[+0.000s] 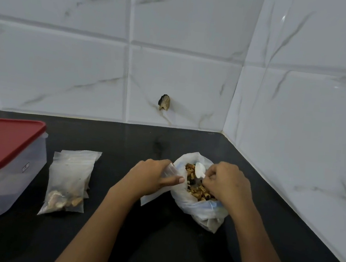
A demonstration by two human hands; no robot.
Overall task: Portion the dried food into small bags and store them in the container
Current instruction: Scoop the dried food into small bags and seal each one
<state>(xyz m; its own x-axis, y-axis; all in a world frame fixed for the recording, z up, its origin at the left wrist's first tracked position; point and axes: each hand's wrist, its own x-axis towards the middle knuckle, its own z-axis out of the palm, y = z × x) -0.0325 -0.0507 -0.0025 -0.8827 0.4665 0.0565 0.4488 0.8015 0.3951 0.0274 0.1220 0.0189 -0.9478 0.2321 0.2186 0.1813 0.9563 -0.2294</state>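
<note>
Looked down on a black counter (124,142), dark and dull, run right up to both walls. Met a white tiled back wall (68,66) behind it, grey-veined like marble, laid in wide rows with pale grout. Spotted a small ragged hole (164,102) low in that wall, dark and brownish, just above the counter's rear edge. Caught a faint smudge (160,145) on the counter straight below. Found a side wall (307,123) on the right, same veined tiles, glossy, joined at the corner.

open white bag (192,206) of brown dried food (196,189), part-filled small bags (68,181) lying flat, red-lidded container (2,177) closed
</note>
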